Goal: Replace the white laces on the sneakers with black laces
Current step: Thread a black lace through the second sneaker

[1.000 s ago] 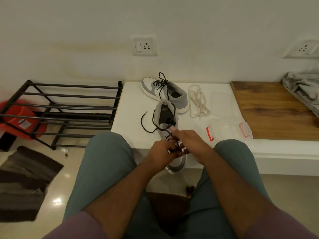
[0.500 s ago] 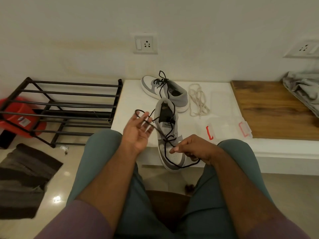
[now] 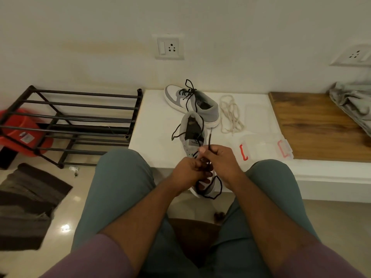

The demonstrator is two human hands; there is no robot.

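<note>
**Two hands lacing a grey sneaker with a black lace**

A grey and white sneaker point(image 3: 193, 135) lies on a white ledge point(image 3: 158, 125), its toe hanging over the front edge toward the seated person and its heel opening facing the wall. A black lace point(image 3: 208, 187) is partly threaded through it. One loose end trails out to the left of the heel opening, and a loop hangs below the toe.

Both hands meet over the front half of the shoe. The right hand point(image 3: 222, 164) pinches a lace end between thumb and fingers, so the tip stands up just above the hand. The left hand point(image 3: 188, 173) has its fingers curled at the shoe's eyelets; they seem to grip the lace, though what exactly they hold is hidden.

Behind it, near the wall, the second sneaker point(image 3: 192, 103) rests on its sole, already fitted with black lacing. Just to its right lies a loose pile of white laces point(image 3: 230, 115). A clear plastic box with red clips point(image 3: 263, 149) sits near the ledge's front edge, beside a wooden panel point(image 3: 313, 123). A black metal rack point(image 3: 80, 121) stands on the floor to the left.
</note>
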